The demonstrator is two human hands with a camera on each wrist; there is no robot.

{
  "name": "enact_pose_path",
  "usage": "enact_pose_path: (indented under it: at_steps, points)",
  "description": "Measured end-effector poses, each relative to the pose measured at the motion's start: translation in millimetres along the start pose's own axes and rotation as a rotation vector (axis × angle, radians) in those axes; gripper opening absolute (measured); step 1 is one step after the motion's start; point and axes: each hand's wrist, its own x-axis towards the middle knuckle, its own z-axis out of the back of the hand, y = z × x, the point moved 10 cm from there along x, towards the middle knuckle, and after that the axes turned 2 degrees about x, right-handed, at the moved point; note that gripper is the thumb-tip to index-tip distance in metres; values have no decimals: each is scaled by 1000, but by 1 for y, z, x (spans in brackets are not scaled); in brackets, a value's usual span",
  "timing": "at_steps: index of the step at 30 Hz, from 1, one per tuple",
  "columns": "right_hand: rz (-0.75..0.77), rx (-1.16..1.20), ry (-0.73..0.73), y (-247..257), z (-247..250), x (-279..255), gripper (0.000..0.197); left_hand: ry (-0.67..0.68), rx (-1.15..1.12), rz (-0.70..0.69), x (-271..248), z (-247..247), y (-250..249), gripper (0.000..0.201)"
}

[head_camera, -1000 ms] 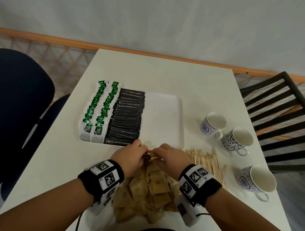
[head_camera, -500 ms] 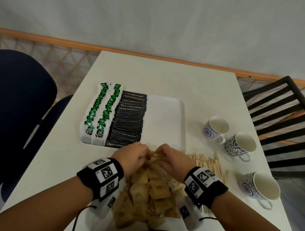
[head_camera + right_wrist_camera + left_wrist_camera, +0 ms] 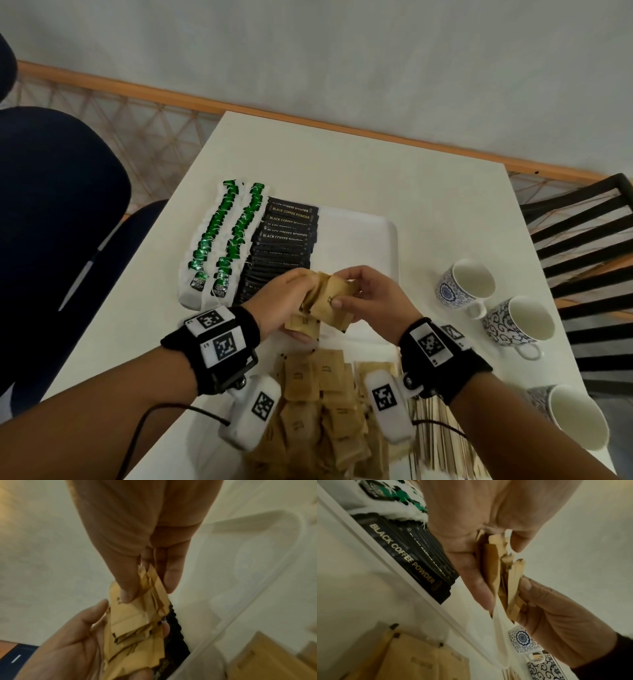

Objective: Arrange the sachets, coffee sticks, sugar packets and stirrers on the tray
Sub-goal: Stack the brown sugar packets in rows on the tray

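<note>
Both hands hold a small bunch of brown sugar packets (image 3: 330, 301) above the near edge of the white tray (image 3: 359, 240). The left hand (image 3: 286, 301) cups the bunch from below and from the left, fingers curled round it; the right hand (image 3: 371, 301) pinches its upper right end between thumb and fingers. How many packets are in the bunch is hard to tell, perhaps five or six.

On the left part of the tray lie two rows of green-and-white sachets (image 3: 222, 240), and just beside them a row of black coffee sticks (image 3: 286, 236) printed BLACK COFFEE POWDER. The right half of the tray is bare.

A loose pile of sugar packets (image 3: 322, 411) lies on the desk (image 3: 428, 192) below the hands, with wooden stirrers (image 3: 442, 445) at its right. Three patterned cups (image 3: 466, 284) stand to the right of the tray.
</note>
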Motion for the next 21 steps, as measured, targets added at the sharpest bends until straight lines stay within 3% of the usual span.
enact_pose_path:
  at_steps: [2,5,11,16,21]
  points:
    - [-17,87,-23,0,3,5,32,43,32,-20,2,-2,-2,19]
    - [-31,62,-1,0,0,13,24,90,127,-55,7,-3,-4,35]
    - [0,91,-84,9,4,30,11,73,96,-58,20,12,-16,25]
    - [-17,157,-152,12,16,49,12,60,48,-51,39,24,-22,27]
    - [-32,224,-105,13,19,68,15,47,8,-20,56,23,-22,26]
